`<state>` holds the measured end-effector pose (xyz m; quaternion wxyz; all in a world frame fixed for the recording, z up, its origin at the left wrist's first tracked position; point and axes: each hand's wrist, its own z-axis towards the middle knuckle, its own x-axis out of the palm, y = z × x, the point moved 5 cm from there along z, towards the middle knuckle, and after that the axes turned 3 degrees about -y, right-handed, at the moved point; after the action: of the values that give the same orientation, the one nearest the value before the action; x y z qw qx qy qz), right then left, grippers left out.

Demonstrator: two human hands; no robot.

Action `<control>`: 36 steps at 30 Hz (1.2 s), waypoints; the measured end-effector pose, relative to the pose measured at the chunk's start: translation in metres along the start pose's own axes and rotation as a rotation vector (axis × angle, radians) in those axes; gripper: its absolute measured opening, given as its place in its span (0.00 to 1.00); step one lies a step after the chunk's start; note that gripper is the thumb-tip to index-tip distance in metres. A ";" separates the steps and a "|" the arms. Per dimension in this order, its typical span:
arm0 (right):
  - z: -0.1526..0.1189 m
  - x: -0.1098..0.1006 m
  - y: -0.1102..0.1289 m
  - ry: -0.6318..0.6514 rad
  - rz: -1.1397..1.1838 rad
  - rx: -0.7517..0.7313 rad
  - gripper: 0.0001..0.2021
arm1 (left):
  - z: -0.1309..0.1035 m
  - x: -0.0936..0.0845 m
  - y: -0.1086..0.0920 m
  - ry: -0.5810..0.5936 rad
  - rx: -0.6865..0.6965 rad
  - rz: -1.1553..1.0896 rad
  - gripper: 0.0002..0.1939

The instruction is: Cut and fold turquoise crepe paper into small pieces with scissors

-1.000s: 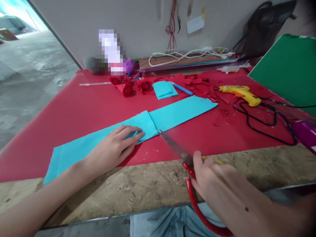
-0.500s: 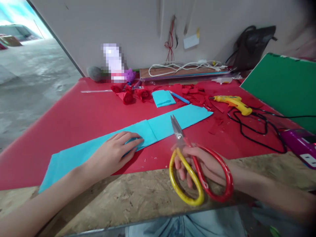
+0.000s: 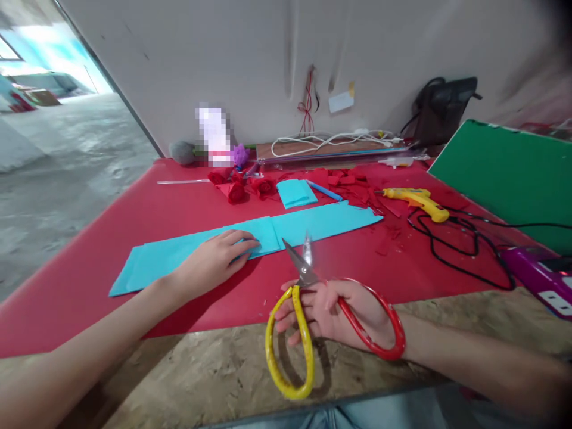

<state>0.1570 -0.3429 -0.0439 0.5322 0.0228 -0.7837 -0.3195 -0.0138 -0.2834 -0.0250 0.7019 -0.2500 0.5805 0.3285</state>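
Note:
A long folded strip of light blue crepe paper (image 3: 308,227) lies across the red table cover, its right end ragged. My left hand (image 3: 223,253) rests palm down on the strip near its middle, fingers loosely stretched and a little apart, thumb side toward me. In my right hand (image 3: 330,310) is a pair of scissors (image 3: 307,273), one handle loop yellow and the other red. My palm faces up and the thumb hooks the red loop, with the other fingers behind the yellow one. The blades stand apart, pointing away near the strip's front edge.
A smaller folded blue piece (image 3: 295,193) and a blue pen (image 3: 325,190) lie behind the strip. Nearby are red paper roses (image 3: 232,190) and red scraps (image 3: 344,177). At right are a yellow glue gun (image 3: 417,201), its black cord, a purple power strip (image 3: 536,277) and a green board (image 3: 504,173).
The scissors have moved left and turned, and their blades have spread wider. My right palm has rolled upward. The left hand stays on the strip, while the view has tilted up slightly.

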 end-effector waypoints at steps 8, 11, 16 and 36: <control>-0.005 0.014 -0.018 0.070 0.074 0.017 0.22 | 0.006 -0.001 0.007 -0.134 -0.080 -0.061 0.17; -0.007 0.015 -0.026 0.054 0.069 0.038 0.23 | 0.005 -0.002 0.008 -0.163 -0.096 -0.076 0.18; -0.001 0.019 -0.030 -0.004 0.074 0.039 0.20 | 0.005 -0.003 0.008 -0.178 -0.108 -0.089 0.18; 0.016 0.007 -0.016 -0.170 0.122 -0.065 0.19 | 0.008 -0.001 0.002 -0.054 -0.042 -0.069 0.18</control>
<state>0.1357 -0.3511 -0.0505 0.4827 -0.0694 -0.8152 -0.3125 -0.0104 -0.2761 -0.0220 0.7229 -0.2757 0.5451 0.3230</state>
